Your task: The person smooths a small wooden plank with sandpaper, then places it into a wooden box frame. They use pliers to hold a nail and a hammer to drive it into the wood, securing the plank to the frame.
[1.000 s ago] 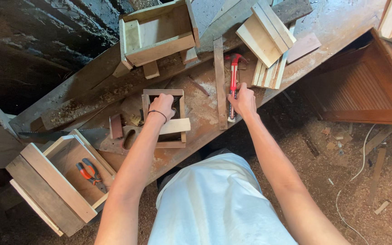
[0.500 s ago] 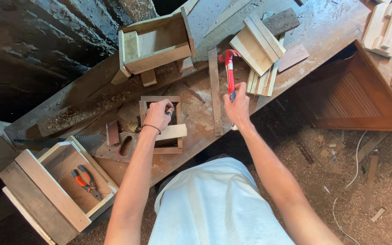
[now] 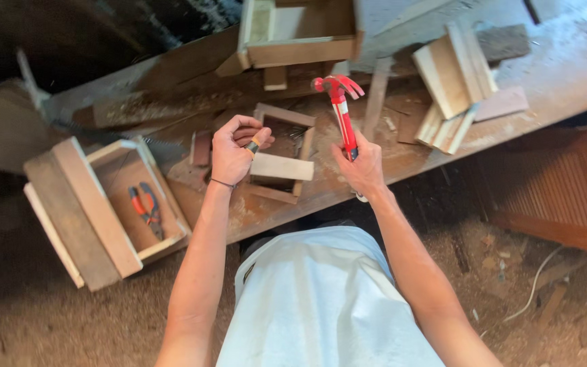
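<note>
A small open wooden frame (image 3: 287, 119) lies on the workbench (image 3: 558, 75) in front of me, with a pale wooden slat (image 3: 281, 166) laid across its near side. My left hand (image 3: 236, 149) rests at the slat's left end, fingers curled and pinched; what they pinch is too small to tell. My right hand (image 3: 360, 166) grips the handle of a red claw hammer (image 3: 340, 102), whose head is raised above the frame's far right corner.
A wooden box (image 3: 103, 211) at the bench's left end holds red-handled pliers (image 3: 145, 211). A bigger wooden box (image 3: 300, 30) stands at the back. Stacked boards (image 3: 453, 75) lie at the right. A louvred wooden panel (image 3: 552, 190) leans below the bench, over a sawdust floor.
My right hand has lifted the hammer off the bench and brought it left, head up over the frame. My left hand stays on the slat.
</note>
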